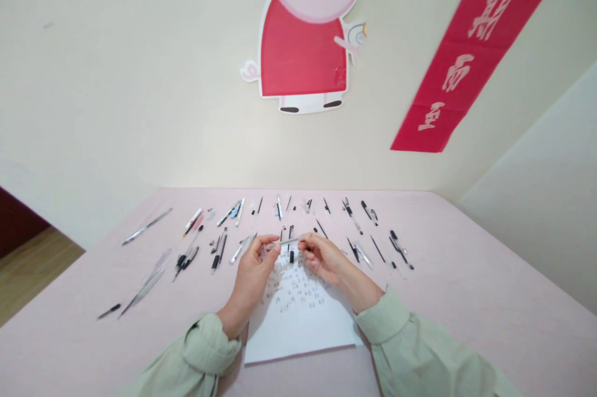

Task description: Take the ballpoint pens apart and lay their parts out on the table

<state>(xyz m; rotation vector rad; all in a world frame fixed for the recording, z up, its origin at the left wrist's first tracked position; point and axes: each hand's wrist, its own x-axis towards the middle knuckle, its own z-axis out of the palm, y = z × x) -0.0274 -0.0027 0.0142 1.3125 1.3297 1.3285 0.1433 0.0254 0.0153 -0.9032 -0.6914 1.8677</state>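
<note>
Between my two hands, a thin greyish pen part (289,241) is held nearly level above the top of a written sheet of paper (298,341). My left hand (254,274) is closed, pinching its left end between thumb and fingers. The fingertips of my right hand (330,262) close on the other end. Whether this part is a barrel or a refill is too small to tell. A black pen cap (291,256) lies on the paper just below it. Small handwritten marks cover the upper half of the sheet.
Pens and pen parts lie in two rows across the pink table (443,335), among them a black pen (401,249) at right and a clear barrel (147,226) at left. A loose dark piece (109,312) lies front left. Behind stands a wall with a cartoon pig cutout (303,48).
</note>
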